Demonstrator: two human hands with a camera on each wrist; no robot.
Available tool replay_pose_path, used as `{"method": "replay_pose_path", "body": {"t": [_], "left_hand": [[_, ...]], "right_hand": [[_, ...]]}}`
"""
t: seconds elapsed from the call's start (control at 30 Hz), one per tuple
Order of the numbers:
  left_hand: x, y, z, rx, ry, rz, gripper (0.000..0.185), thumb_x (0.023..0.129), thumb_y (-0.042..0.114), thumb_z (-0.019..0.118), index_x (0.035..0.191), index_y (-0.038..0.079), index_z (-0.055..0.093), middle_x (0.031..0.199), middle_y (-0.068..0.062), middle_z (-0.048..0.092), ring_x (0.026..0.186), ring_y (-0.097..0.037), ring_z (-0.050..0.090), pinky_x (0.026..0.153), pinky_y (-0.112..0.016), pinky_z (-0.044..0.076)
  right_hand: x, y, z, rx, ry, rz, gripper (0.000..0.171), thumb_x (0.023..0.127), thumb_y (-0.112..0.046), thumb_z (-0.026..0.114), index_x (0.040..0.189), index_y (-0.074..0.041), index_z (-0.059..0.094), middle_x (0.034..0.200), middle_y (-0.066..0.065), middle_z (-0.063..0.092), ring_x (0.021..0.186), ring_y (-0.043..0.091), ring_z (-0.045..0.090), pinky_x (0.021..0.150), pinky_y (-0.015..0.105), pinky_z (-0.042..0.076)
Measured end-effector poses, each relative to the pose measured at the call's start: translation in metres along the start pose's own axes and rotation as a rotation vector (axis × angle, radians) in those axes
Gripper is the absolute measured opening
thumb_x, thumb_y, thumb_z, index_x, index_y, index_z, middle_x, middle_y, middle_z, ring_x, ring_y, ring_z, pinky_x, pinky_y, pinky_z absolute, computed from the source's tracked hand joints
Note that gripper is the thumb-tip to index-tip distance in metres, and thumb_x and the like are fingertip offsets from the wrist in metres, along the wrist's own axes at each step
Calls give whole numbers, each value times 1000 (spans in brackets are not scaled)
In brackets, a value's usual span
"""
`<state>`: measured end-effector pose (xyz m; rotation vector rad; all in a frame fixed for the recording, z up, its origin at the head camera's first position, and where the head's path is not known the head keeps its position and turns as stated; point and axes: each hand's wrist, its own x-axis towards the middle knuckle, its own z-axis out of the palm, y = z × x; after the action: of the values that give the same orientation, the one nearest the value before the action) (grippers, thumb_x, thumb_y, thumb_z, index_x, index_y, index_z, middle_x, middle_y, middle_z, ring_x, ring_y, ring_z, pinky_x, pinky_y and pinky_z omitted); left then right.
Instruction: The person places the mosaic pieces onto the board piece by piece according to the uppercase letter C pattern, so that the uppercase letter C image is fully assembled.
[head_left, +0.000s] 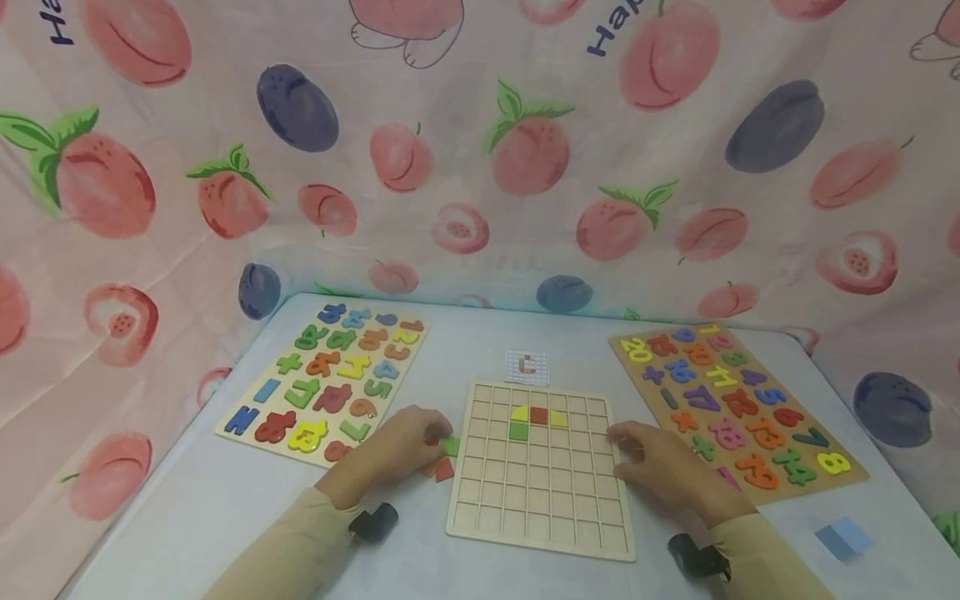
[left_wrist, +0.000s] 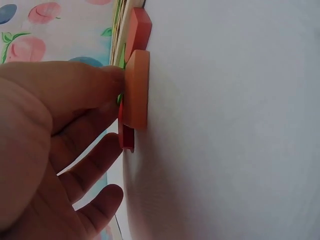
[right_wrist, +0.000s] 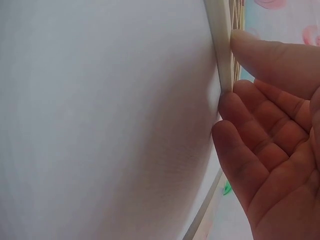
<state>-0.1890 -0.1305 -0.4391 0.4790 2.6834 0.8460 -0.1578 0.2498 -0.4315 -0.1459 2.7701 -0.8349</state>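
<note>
My left hand (head_left: pixel 408 442) is at the left edge of the wooden grid board (head_left: pixel 540 517), its thumb and fingertips pinching a green block (head_left: pixel 451 447). Just below these fingers lie red (head_left: pixel 445 471) and orange blocks; in the left wrist view the orange block (left_wrist: pixel 137 90) partly hides the green one. On the board sit a red square (head_left: pixel 538 415), two yellow triangles (head_left: pixel 558 419) and a green square (head_left: pixel 518 431). My right hand (head_left: pixel 660 462) rests its loosely bent fingertips against the board's right edge, with the thumb (right_wrist: pixel 250 47) at the rim.
A small pattern card (head_left: pixel 527 367) lies behind the board. Number puzzle boards stand at the left (head_left: pixel 318 392) and right (head_left: pixel 738 417). Blue blocks (head_left: pixel 843 537) lie at the front right. A fruit-print cloth (head_left: pixel 465 150) hangs behind the white table.
</note>
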Motion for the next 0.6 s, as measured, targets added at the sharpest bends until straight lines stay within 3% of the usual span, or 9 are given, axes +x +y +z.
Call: {"method": "replay_pose_path", "body": {"t": [0.37, 0.6], "left_hand": [[2, -1, -1, -9, -6, 6, 26, 90, 14, 72, 116, 11, 71, 109, 1, 65, 104, -21, 56, 97, -44, 49], [3, 2, -4, -10, 19, 5, 26, 91, 16, 72, 116, 12, 70, 113, 0, 66, 113, -23, 58, 98, -44, 49]], "right_hand": [[0, 0, -1, -2, -5, -13, 51, 85, -17, 77, 133, -9, 61, 135, 14, 61, 125, 37, 55, 99, 56, 45], [1, 2, 0, 1, 1, -3, 50, 85, -16, 77, 133, -9, 61, 136, 13, 60, 126, 37, 55, 100, 55, 44]]}}
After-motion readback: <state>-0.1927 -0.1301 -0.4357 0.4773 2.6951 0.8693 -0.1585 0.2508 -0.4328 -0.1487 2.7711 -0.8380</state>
